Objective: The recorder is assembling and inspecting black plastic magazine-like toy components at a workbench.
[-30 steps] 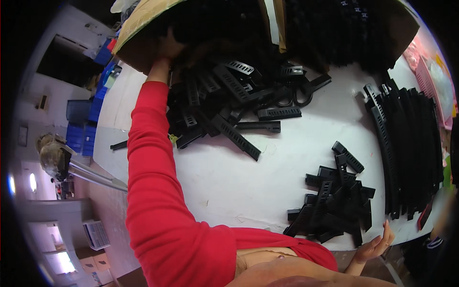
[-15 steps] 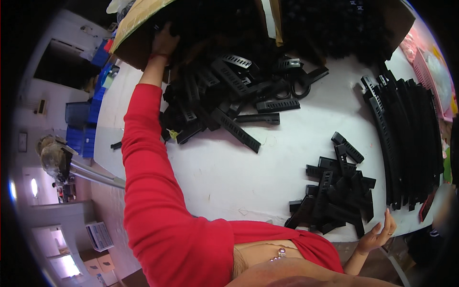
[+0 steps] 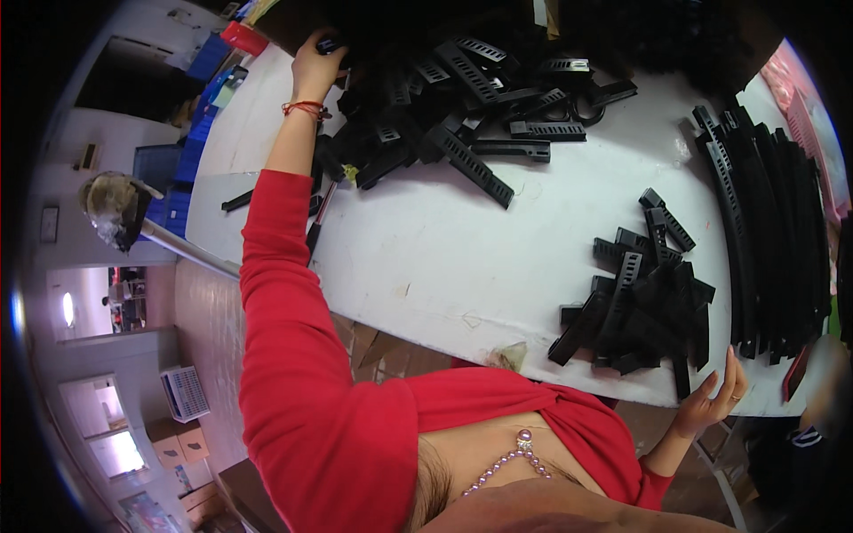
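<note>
A big heap of black slotted plastic strips covers the far side of the white table. My left hand, arm in a red sleeve, is stretched to the heap's far left end, fingers curled around a black plastic piece. A smaller pile of short black strips lies near the front edge. My right hand hovers just below that edge beside the small pile, fingers apart and holding nothing.
Long curved black strips lie in a row at the table's right. A lone black piece sits at the left edge. Blue crates stand beyond the table's left, a pink object at far right.
My left hand has left the cardboard box's edge and now grips a piece at the heap's far left. The box is out of view. My right hand stays by the front edge.
</note>
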Demonstrator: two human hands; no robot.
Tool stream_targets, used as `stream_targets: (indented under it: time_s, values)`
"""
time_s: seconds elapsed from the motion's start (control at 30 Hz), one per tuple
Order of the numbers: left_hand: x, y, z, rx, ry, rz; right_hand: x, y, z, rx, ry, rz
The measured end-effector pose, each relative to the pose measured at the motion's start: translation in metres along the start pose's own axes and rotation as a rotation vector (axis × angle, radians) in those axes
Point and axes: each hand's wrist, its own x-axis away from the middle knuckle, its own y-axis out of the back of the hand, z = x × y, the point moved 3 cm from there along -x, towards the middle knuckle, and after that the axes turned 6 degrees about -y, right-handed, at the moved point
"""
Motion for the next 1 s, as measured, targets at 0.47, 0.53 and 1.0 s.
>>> stream_targets:
  time_s: [0.47,0.53,1.0]
  values:
    - [0.151,0.098,-0.113,0.553,-0.218,-0.013,-0.002,0.002,0.005,-0.025,0.074,-0.124]
    - [0.205,0.1,-0.142,0.52,-0.131,-0.013,-0.004,-0.002,0.004,-0.043,0.102,-0.137]
    - [0.35,-0.014,-0.187,0.206,-0.46,0.423,-0.024,0.002,0.065,-0.267,0.296,-0.059]
